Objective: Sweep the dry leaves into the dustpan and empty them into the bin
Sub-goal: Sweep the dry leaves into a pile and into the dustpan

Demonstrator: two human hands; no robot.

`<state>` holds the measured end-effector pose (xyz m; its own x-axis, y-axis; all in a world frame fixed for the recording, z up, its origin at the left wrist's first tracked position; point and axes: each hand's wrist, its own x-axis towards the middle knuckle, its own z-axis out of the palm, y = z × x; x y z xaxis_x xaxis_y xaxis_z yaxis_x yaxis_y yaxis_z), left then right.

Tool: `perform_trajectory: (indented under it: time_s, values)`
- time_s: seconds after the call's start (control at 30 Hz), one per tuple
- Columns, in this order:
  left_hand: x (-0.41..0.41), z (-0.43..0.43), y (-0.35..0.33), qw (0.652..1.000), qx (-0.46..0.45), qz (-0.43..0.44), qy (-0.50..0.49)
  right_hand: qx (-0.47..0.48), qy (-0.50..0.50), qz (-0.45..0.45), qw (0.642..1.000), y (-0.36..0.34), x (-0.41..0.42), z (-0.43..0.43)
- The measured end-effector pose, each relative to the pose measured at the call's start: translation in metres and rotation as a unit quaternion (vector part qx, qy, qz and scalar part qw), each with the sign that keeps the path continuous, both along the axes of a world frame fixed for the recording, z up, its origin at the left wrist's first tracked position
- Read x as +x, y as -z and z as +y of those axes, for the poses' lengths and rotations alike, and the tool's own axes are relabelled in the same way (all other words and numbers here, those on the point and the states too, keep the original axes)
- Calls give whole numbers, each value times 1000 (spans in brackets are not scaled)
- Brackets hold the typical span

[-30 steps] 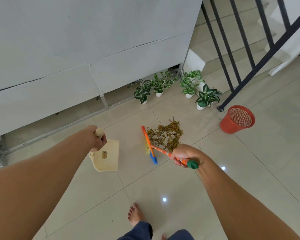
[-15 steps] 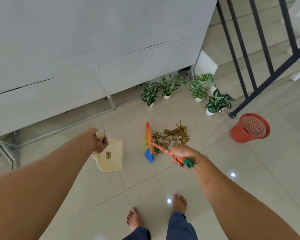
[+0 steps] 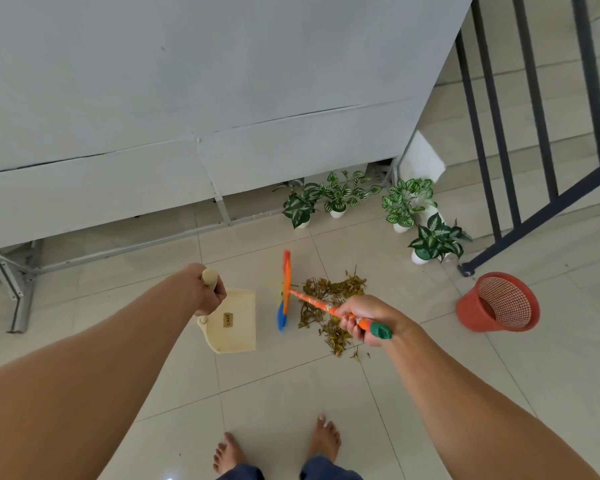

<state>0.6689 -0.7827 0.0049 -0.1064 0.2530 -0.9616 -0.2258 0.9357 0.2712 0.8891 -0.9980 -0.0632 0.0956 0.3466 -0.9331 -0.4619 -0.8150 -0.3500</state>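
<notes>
Head view shows us standing barefoot on a tiled floor (image 3: 430,393), both arms extended toward the frame centre. Our left hand (image 3: 201,289) is wrapped closed around the wooden handle of the cream dustpan (image 3: 234,323), which sits left of centre with its open mouth toward the right. Our right hand (image 3: 364,318) is clenched around the orange shaft of the small broom (image 3: 286,289), near its green end cap.

The dry leaves (image 3: 329,306) lie in a loose pile just right of centre, partly beneath the broom shaft and the right hand. The broom head stands between the pile and the dustpan, its long axis running roughly up and down the frame, parallel to the pan mouth. We judge that the head is on the wrong side of the pile: it must be carried over to the right of the leaves, then drawn left toward the pan. The right hand is the nearer one to the pile.

The red mesh bin (image 3: 497,303) stands at centre right, well apart from the dustpan, near the potted plants (image 3: 406,206).
</notes>
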Motion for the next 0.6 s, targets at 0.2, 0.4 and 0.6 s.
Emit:
perform_trajectory:
  time_s: [0.2,0.4,0.6]
  values:
    - [11,-33,-3,995,-15,-44,-87,-5,39,-8,999,-11,33,-35]
    - [36,-51,-10,999,-11,-16,-48,27,117,21,993,-28,64,-50]
    - [50,-63,-17,999,-7,14,-43,63,227,105,966,-16,66,-31]
